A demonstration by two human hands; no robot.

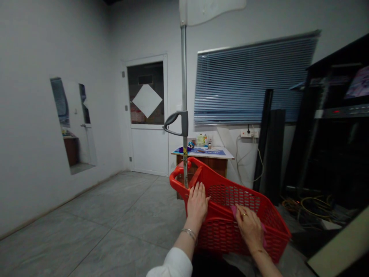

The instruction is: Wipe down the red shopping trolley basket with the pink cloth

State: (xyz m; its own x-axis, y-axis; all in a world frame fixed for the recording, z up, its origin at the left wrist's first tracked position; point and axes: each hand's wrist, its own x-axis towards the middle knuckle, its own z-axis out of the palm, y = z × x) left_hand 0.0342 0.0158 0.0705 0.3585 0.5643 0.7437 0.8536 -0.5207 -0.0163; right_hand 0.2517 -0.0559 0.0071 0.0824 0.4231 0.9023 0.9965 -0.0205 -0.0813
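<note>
The right hand (249, 227), curled loosely around a soft pink cloth (234, 210), sits against the red perforated plastic basket (219, 234), whose long axis runs leftward to the flat, empty left hand (197, 204).

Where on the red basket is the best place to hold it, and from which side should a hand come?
Probably the rounded bar at the left end of the red basket, approached from the picture's left and wrapped from outside. It looks tube-like and curves outward beyond the basket's body; the left hand rests on the side nearby.
</note>
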